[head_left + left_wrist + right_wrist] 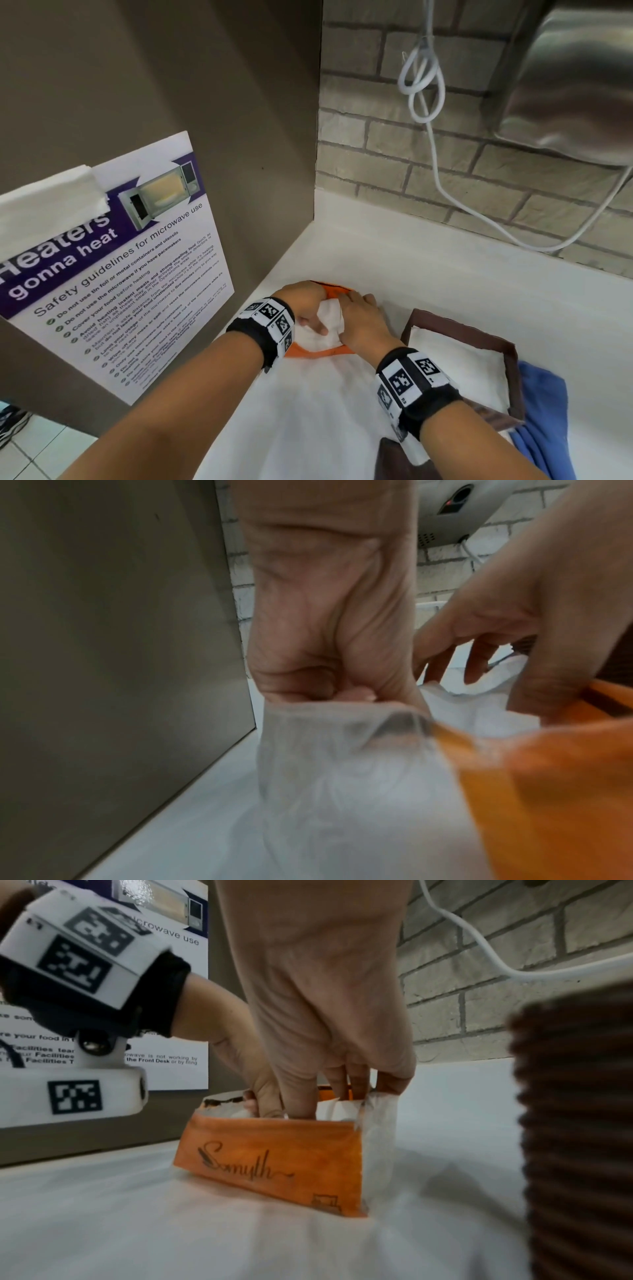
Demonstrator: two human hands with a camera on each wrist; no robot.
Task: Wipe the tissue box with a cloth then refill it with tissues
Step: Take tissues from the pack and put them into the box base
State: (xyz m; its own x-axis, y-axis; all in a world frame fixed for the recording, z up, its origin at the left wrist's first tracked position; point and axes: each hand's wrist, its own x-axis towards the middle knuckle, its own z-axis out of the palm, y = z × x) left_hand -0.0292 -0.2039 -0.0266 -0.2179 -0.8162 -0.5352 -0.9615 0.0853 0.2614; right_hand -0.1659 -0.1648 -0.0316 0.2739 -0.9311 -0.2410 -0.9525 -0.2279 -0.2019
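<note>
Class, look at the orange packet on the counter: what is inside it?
White tissues fill the open orange packet; the fingers of both hands reach into them, left hand, right hand. How far down the stack goes is hidden by the packet's walls.

The right hand (322, 1031) has its fingertips sunk out of sight inside the orange tissue pack (274, 1161). In the left wrist view that pack smears to an orange blur at lower right. The brown tissue box (479, 335) is partly covered by the right wrist. The poster (113, 274) runs off the left edge, its small print unreadable.
</note>
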